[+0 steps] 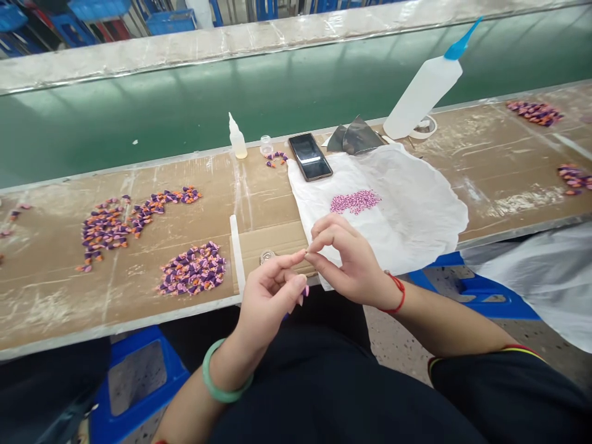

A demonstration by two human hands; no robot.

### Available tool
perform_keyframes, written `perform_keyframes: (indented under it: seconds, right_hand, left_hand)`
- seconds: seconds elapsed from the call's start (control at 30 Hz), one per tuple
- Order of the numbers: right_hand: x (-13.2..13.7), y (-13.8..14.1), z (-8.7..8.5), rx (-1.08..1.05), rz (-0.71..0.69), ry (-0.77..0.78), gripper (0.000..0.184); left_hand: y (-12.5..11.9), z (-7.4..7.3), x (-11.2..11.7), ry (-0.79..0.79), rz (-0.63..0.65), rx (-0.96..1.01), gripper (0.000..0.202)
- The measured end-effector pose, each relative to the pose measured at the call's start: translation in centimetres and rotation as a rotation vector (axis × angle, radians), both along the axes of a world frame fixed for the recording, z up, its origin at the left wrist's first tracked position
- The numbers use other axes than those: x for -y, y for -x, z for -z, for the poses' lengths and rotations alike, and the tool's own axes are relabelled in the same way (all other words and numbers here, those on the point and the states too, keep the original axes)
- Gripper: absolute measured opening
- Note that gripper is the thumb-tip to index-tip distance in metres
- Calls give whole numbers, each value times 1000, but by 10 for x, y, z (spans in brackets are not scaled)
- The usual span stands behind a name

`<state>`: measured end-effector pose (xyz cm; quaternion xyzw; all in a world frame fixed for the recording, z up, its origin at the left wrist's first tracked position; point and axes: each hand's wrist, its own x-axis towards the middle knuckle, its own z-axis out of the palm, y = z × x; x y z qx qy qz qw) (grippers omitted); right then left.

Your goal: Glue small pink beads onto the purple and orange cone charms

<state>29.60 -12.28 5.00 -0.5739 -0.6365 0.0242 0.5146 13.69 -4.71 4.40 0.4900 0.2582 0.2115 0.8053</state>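
Left hand, right hand, fingertips touching

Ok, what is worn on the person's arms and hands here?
Both forearms are bare. The left hand has a smooth, pale green bangle at the wrist; the right hand has a thin red string bracelet. A short black sleeve with a red-and-yellow edge shows on the right upper arm.

Bench carries phone, bottles, piles (purple-orange).
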Motion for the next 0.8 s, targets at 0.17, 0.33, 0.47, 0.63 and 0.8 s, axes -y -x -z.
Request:
perform_keyframes:
  seconds: [0.17, 0.33, 0.47, 0.63, 0.8]
  right_hand:
    - [1, -4, 0, 163, -25, -85, 24]
    - [-1, 4, 7, 115, 29, -168, 22]
    - [-4, 20, 14, -35, 55, -171, 19]
    - [-11, 38, 20, -284, 83, -34, 10]
    - [-22, 37, 26, -198, 116, -99, 13]
  left_hand:
    - [-4, -7, -1, 145, -10, -29, 30]
    - [-8, -7, -1, 225, -41, -2, 29]
    - [-7, -5, -5, 162, -79, -8, 31]
    - [-6, -2, -8, 58, -163, -23, 29]
    - [-10, -3, -10, 185, -191, 42, 32]
